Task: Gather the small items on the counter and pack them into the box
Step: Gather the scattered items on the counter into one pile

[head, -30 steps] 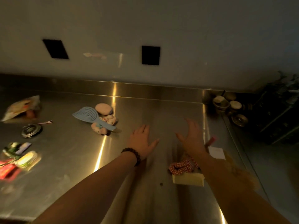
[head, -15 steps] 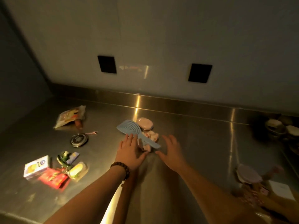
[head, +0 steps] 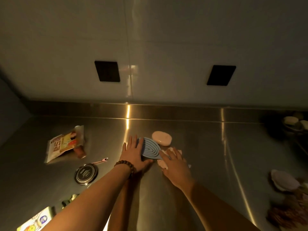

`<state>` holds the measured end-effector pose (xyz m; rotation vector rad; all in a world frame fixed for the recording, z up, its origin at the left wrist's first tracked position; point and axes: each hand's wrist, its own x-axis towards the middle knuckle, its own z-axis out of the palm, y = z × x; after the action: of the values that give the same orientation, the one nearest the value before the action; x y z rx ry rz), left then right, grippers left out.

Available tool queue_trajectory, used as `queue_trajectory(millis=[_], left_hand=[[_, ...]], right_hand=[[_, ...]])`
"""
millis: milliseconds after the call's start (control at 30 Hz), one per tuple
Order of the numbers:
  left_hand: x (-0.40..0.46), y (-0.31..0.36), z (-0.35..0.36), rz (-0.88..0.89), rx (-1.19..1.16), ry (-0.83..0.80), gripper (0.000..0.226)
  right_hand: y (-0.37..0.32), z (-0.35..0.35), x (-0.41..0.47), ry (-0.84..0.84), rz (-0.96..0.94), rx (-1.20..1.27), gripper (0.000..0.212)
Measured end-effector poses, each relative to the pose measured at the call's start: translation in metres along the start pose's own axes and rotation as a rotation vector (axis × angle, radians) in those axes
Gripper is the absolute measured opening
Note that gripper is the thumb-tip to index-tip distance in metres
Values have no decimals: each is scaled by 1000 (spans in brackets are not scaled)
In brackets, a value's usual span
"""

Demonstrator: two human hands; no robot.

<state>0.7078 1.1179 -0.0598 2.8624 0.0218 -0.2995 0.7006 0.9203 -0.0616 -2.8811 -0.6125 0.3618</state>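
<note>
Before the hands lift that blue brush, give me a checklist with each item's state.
1. Left hand on the brush: ok, fingers lie flat against its left edge.
2. Right hand on the brush: cannot tell, it covers the handle end and the pink item there.
3. Firm grip: not ok, neither hand is curled round anything.
4. Soap clear of the lift: ok, it lies just behind the brush head.
5. Box in sight: cannot tell, the right edge is blurred.
</note>
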Motion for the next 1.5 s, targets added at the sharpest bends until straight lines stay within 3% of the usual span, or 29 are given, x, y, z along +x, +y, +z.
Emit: queue_trajectory(millis=[133, 267, 467, 733, 900, 1067, 1300, 1500], left_hand=[[5, -3, -1, 47, -29, -42, 116], [0, 3, -4, 71, -95, 31, 118], [-3, 47, -9, 173, -235, 66, 116], [-9, 159, 6, 356, -261, 48, 113], [-29, 244, 17, 447, -295, 63, 110], [-48, 318, 35, 432, -295, 124, 106], [-72, 396, 79, 308, -320, 80, 109], [-79, 453, 113, 338, -305, -30, 112]], right_hand=[[4, -1, -2, 31, -22, -58, 65], [10, -7, -7, 53, 1, -81, 65], [37, -21, -44, 277, 20, 33, 59], [101, -57, -134, 283, 255, -74, 53], [149, -67, -200, 437, 356, -61, 46], [201, -71, -264, 570, 479, -16, 42], [285, -80, -353, 691, 675, 144, 39], [357, -85, -385, 812, 671, 319, 31]])
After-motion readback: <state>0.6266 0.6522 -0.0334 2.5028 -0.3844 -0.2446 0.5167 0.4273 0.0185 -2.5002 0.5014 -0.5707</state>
